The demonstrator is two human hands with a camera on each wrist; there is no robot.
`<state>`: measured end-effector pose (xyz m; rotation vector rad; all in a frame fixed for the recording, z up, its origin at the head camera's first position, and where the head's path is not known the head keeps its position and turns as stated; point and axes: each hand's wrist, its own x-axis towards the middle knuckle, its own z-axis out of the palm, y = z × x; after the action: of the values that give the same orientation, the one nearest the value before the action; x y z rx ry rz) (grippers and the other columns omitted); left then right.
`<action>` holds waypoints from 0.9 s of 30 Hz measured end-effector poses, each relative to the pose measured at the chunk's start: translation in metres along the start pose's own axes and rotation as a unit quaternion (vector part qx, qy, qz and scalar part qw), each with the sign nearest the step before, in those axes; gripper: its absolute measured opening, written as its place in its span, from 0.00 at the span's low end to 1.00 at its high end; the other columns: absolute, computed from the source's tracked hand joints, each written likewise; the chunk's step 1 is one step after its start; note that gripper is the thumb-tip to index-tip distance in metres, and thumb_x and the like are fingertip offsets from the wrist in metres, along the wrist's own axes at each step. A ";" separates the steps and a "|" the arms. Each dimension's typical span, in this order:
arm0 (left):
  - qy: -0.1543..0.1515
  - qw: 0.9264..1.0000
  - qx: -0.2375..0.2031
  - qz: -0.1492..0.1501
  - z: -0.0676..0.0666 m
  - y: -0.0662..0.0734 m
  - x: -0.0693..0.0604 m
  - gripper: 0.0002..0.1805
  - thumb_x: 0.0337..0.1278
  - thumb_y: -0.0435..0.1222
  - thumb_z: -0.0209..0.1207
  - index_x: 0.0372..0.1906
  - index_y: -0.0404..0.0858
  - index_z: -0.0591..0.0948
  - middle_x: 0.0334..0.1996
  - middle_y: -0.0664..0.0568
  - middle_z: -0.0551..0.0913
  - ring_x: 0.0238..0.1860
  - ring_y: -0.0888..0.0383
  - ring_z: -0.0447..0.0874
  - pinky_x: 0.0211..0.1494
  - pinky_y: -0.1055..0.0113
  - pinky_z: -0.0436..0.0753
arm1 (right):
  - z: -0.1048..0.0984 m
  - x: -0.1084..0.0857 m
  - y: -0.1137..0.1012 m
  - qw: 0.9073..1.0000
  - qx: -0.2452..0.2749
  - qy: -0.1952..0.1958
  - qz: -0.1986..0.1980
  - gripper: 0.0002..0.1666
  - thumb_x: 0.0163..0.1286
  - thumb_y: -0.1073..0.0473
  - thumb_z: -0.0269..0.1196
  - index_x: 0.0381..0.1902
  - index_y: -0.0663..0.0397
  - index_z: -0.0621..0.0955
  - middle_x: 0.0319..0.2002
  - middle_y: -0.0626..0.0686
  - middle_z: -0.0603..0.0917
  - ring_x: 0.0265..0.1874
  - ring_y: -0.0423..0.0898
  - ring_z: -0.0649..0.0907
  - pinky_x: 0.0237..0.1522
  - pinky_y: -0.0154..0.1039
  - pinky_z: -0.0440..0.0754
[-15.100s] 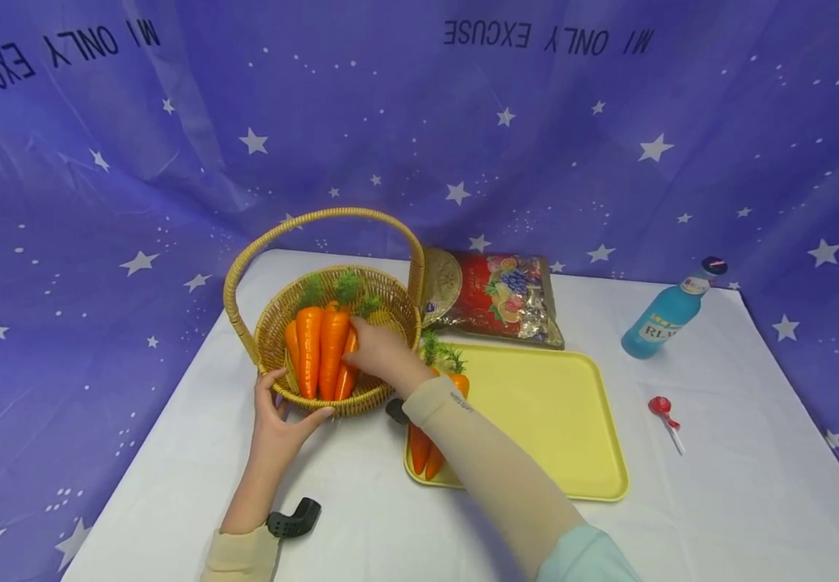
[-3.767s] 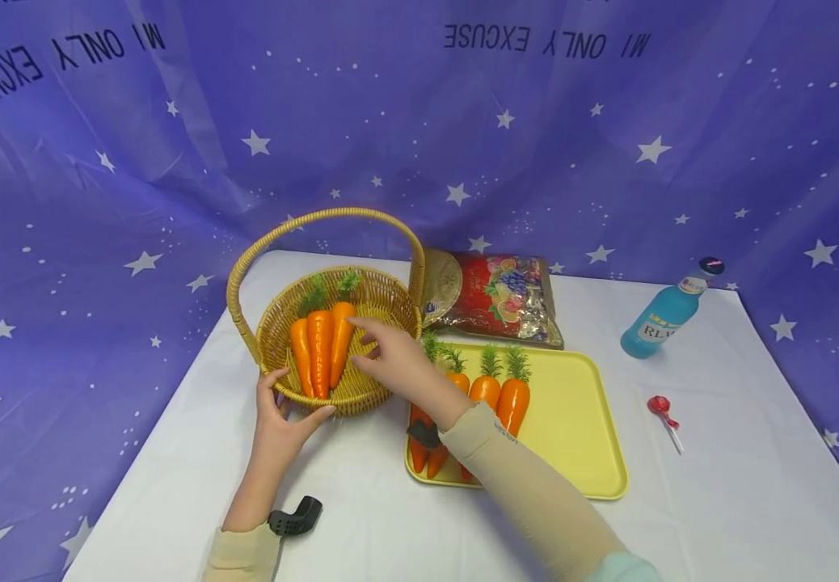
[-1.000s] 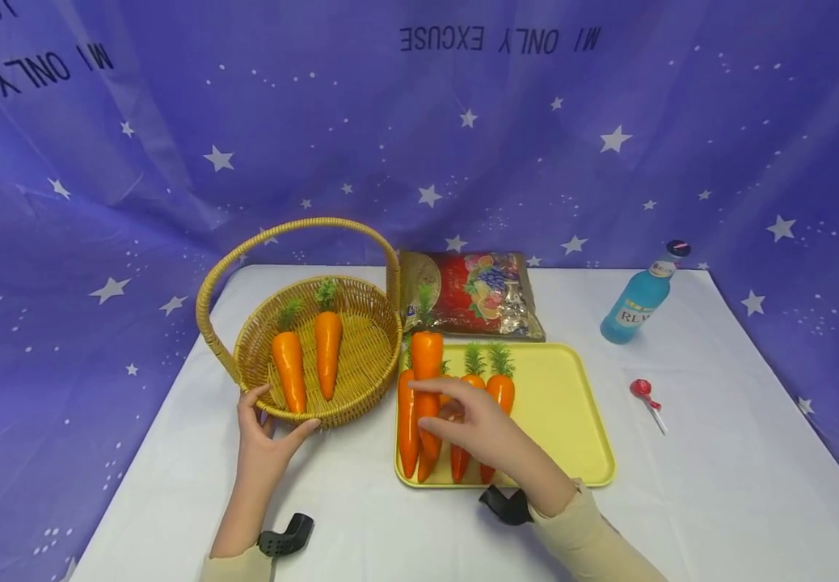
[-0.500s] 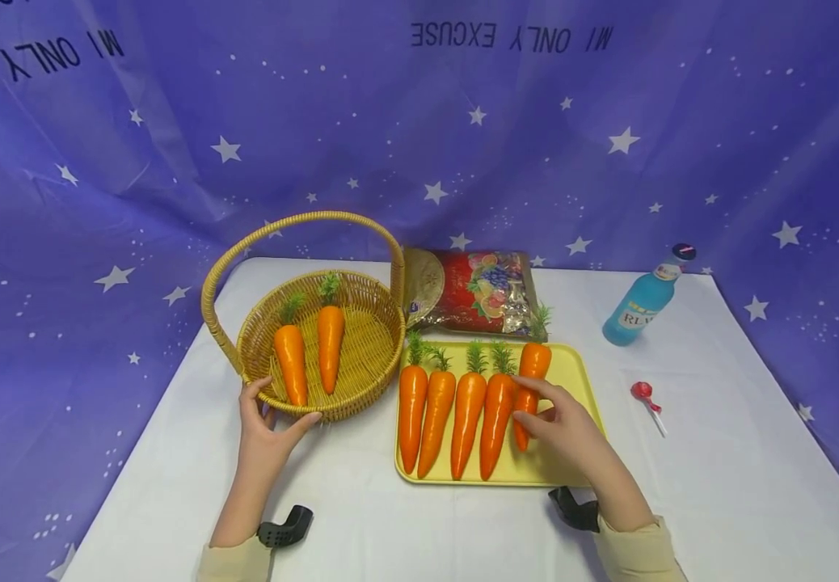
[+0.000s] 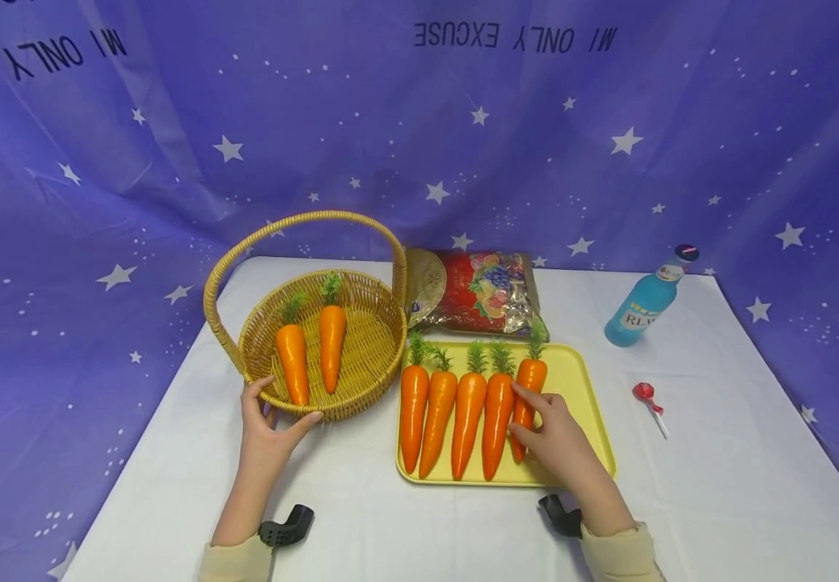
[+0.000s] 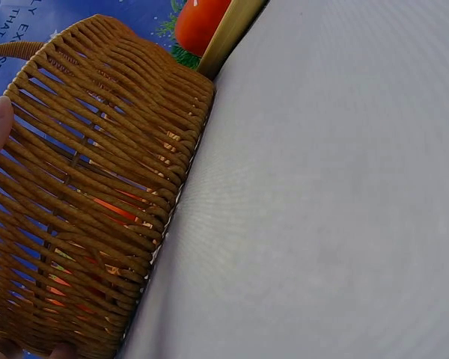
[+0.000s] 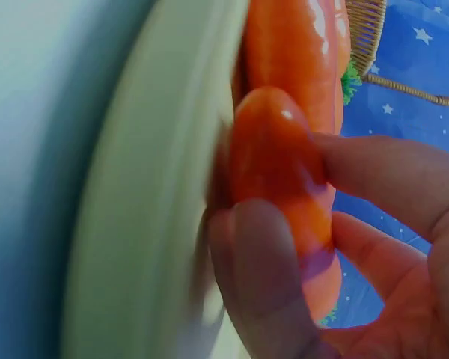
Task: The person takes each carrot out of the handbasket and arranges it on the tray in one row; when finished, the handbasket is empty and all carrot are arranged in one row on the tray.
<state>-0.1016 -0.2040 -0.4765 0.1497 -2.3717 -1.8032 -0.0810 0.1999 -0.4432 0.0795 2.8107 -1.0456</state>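
Observation:
My left hand [image 5: 267, 432] grips the near rim of a wicker basket [image 5: 379, 392], thumb and fingers spread along it. Two orange carrots with green tops lie inside, a left carrot [image 5: 292, 364] and a right carrot [image 5: 331, 347]. In the left wrist view the woven basket wall [image 6: 112, 172] fills the left side, with a thumb on it. My right hand [image 5: 558, 432] pinches the rightmost carrot [image 5: 531, 378] in the row on the yellow tray [image 5: 572, 380]. Close up in the right wrist view, fingers and thumb surround that carrot [image 7: 277, 149] beside the tray's edge.
Several more carrots [image 5: 468, 420] lie side by side on the tray's left half. Behind it sits a red and gold fruit-printed bag [image 5: 474, 291]. A blue bottle [image 5: 645, 307] stands at the right, with a red lollipop [image 5: 645, 393] on the white tablecloth in front.
Carrots have gone from the basket to the tray, leaving two inside. My right hand carried the latest one rightward and lowered it at the row's right end. My left hand stays on the rim.

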 end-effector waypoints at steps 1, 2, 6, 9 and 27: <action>0.000 1.000 -0.001 0.002 0.000 0.000 0.000 0.50 0.46 0.34 0.73 0.68 0.39 0.51 0.74 0.41 0.40 0.74 0.45 0.41 0.74 0.49 0.52 | 0.000 -0.001 0.000 1.000 -0.006 0.000 -0.003 0.39 0.64 0.53 0.67 0.71 0.48 0.66 0.55 0.66 0.69 0.35 0.53 0.77 0.36 0.45 0.78; 0.000 1.000 0.000 0.001 0.000 0.000 0.000 0.50 0.45 0.34 0.73 0.68 0.40 0.51 0.74 0.41 0.40 0.74 0.45 0.41 0.74 0.49 0.53 | 0.001 -0.001 0.000 1.000 -0.013 0.000 -0.002 0.41 0.64 0.53 0.67 0.72 0.47 0.65 0.55 0.66 0.69 0.38 0.54 0.78 0.39 0.48 0.79; 0.000 1.000 -0.001 -0.001 0.000 0.000 0.000 0.50 0.45 0.34 0.73 0.68 0.39 0.51 0.73 0.41 0.40 0.74 0.45 0.42 0.74 0.49 0.53 | 0.001 -0.004 -0.001 1.000 -0.030 -0.005 -0.004 0.48 0.64 0.51 0.66 0.76 0.48 0.56 0.59 0.69 0.69 0.48 0.61 0.79 0.50 0.58 0.78; 0.000 1.000 -0.001 -0.002 -0.001 0.000 0.000 0.50 0.46 0.35 0.73 0.68 0.39 0.51 0.74 0.41 0.40 0.74 0.44 0.42 0.74 0.48 0.53 | 0.000 -0.007 -0.003 0.999 -0.037 -0.008 0.003 0.52 0.64 0.50 0.66 0.77 0.48 0.49 0.61 0.71 0.69 0.48 0.62 0.79 0.51 0.60 0.78; -0.005 1.000 0.004 -0.014 -0.001 0.001 0.000 0.51 0.47 0.37 0.73 0.69 0.40 0.50 0.74 0.41 0.39 0.74 0.43 0.42 0.74 0.49 0.53 | -0.006 -0.012 -0.013 0.997 -0.074 -0.025 0.006 0.46 0.66 0.50 0.64 0.75 0.54 0.56 0.62 0.69 0.71 0.59 0.66 0.72 0.57 0.64 0.72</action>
<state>-0.1014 -0.2041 -0.4750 0.1767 -2.3954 -1.8101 -0.0716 0.1938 -0.4282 0.0532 2.8265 -0.8229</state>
